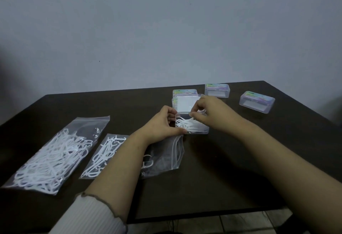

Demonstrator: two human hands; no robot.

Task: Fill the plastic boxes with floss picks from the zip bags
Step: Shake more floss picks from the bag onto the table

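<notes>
A clear plastic box (200, 130) stands open at the table's middle, its lid (186, 103) raised behind it and white floss picks (187, 123) lying inside. My left hand (163, 122) grips the box's left side, thumb at the near corner. My right hand (207, 111) pinches floss picks over the box's back edge. Below the left hand lies a nearly empty zip bag (166, 157). Two more zip bags lie to the left, a full one (53, 157) and a smaller one (103, 155).
Three closed plastic boxes with coloured labels stand at the back: one (180, 92) behind the open lid, one (217, 90) further right, one (257, 101) near the right edge. The dark table (231, 169) ends close to me; tiled floor shows below. A pale wall rises behind.
</notes>
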